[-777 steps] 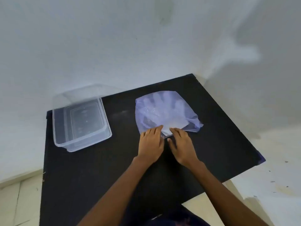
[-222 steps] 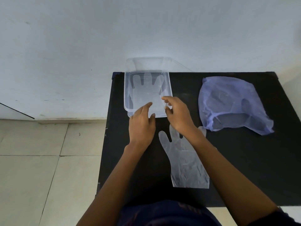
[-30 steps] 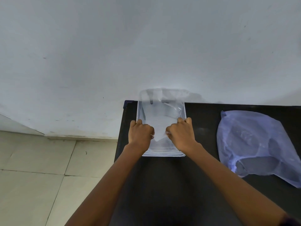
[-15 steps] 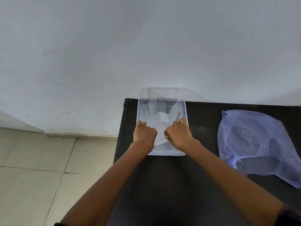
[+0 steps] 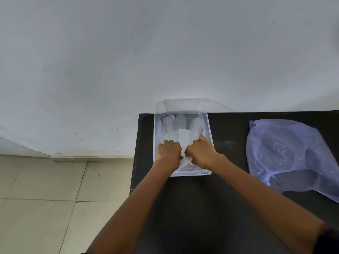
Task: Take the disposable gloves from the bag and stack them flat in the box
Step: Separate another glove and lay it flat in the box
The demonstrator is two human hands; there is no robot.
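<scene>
A clear plastic box point(image 5: 209, 131) stands at the far left corner of the black table point(image 5: 211, 208). Inside it a see-through disposable glove point(image 5: 180, 128) lies with its fingers toward the wall. My left hand point(image 5: 169, 153) and my right hand point(image 5: 200, 153) are both in the near half of the box, fingers curled, pinching the glove's cuff end between them. The pale purple plastic bag point(image 5: 291, 154) lies crumpled on the table to the right, apart from both hands; what it holds is unclear.
The box's clear lid point(image 5: 185, 104) leans against the white wall point(image 5: 165, 52) behind it. The table's left edge drops to a tiled floor point(image 5: 55, 198). My forearms cross the table's near middle.
Since a second ago the glove has come down flatter in the box, its fingers spread toward the wall. Both hands have drawn back toward the box's near end, still holding the cuff.
</scene>
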